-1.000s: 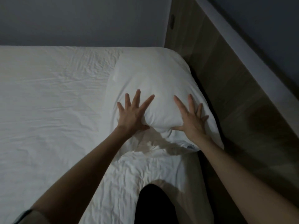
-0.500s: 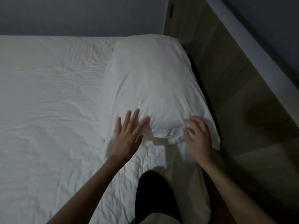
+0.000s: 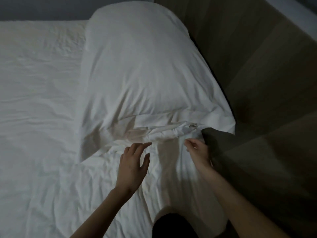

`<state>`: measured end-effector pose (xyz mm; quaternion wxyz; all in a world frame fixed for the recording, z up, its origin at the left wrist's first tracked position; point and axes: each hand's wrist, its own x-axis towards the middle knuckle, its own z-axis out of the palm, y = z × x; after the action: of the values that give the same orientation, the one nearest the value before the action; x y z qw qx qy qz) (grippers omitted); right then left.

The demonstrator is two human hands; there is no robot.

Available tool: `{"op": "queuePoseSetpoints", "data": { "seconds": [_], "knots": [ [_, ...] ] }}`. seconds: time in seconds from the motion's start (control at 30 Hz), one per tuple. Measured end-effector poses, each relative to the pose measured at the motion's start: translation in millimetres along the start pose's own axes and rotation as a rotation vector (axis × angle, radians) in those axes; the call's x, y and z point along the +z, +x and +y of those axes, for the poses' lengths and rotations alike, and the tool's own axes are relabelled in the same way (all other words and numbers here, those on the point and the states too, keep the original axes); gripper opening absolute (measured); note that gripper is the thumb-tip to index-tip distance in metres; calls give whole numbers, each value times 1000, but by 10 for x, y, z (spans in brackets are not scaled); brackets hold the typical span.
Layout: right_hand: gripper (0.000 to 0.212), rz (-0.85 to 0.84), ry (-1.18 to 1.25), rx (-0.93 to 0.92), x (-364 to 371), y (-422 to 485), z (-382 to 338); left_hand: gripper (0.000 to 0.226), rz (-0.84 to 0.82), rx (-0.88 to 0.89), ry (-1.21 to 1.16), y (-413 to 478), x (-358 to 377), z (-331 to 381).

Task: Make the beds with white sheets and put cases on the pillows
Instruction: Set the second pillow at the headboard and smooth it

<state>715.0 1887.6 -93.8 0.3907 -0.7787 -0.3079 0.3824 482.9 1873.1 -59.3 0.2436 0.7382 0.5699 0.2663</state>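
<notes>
dim grey wall [image 3: 42,9] and a brown wooden headboard panel [image 3: 257,66] are seen behind a bed covered by a wrinkled white cotton sheet [image 3: 34,117]. the plump white cased pillow [image 3: 137,74] is laid along the headboard, its open end [image 3: 163,133] bunched toward the viewer. a second ago both palms were pressed on it; now they are drawn back. the left hand [image 3: 133,164] is held loose and empty above the sheet. the right hand [image 3: 197,149] is curled beside the bunched end; a pinch cannot be confirmed. tidying that end is judged the remaining step.
</notes>
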Motion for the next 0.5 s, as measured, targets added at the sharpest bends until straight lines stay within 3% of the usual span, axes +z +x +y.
{"op": "queuePoseSetpoints", "data": {
  "seconds": [0.1,0.17,0.3,0.5],
  "knots": [
    [14,21,16,14,41,171,124,35,0,-108,-134,135,331,-18],
    [15,53,19,57,42,280,215,33,-1,-73,-146,241,519,-29],
    [18,68,63,150,11,354,310,34,2,109,13,418,880,-111],
    [15,-18,241,103,180,463,519,44,137,428,231,548,1355,-353]
  ]
}}
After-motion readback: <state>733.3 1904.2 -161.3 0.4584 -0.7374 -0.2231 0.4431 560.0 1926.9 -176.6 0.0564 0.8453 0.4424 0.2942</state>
